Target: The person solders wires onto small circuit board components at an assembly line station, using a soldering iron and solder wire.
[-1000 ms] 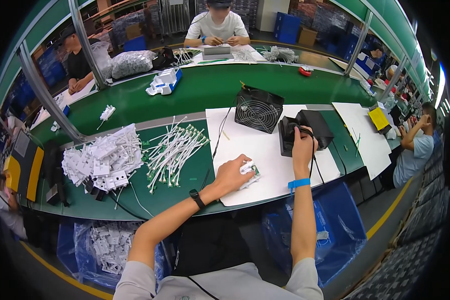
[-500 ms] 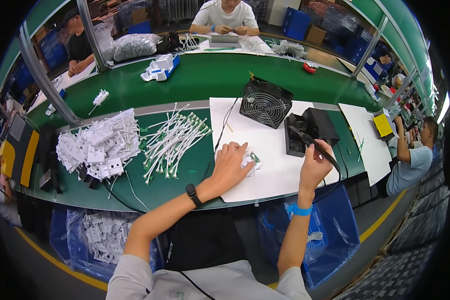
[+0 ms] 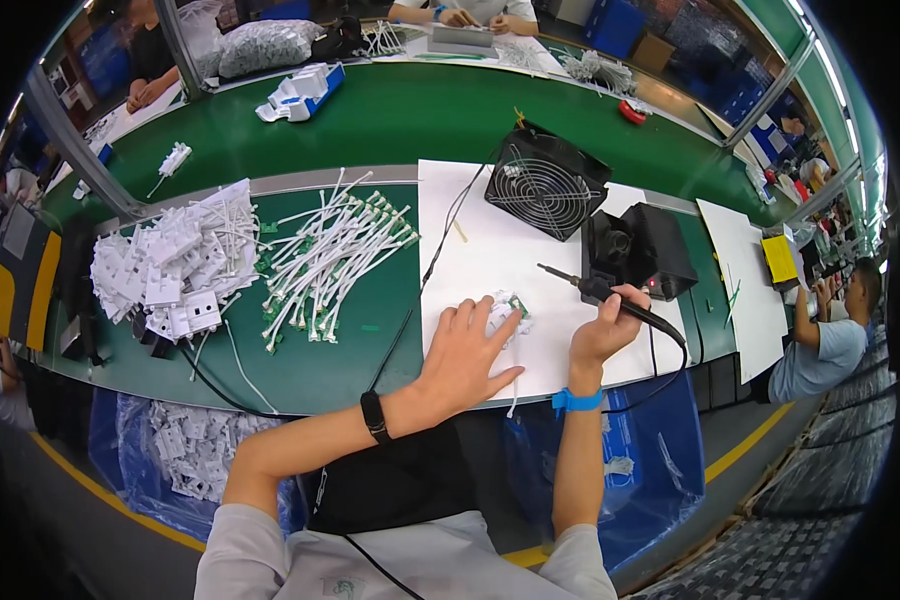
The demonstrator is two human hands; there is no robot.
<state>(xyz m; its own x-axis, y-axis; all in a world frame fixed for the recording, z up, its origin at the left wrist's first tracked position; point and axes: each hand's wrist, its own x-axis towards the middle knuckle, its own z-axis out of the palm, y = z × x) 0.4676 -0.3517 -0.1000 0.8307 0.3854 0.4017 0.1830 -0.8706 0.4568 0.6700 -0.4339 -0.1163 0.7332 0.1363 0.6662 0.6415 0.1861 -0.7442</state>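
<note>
My right hand [image 3: 602,335] is closed round the handle of a black soldering iron [image 3: 660,323], whose thin tip points left above the white board [image 3: 555,365]. My left hand [image 3: 460,358] lies with its fingers spread on that board. Its fingertips touch a small white plastic part with a green circuit board [image 3: 513,306], which they partly cover. A white cable end hangs from beside this part over the table's front edge. Right of the part, the black soldering-iron stand [image 3: 598,265] sits next to a black box [image 3: 660,250] with a small red light.
A black fan [image 3: 545,185] stands at the back of the white board. To the left lie a bundle of white cables with green ends [image 3: 340,260] and a heap of white plastic housings [image 3: 170,265]. Blue lined bins [image 3: 660,450] stand below the table. Other people sit around the green conveyor [image 3: 400,120].
The soldering iron has come out of its stand and swung so its tip points left over the white board. My left hand's fingers have shifted on the part. The head view has tilted down.
</note>
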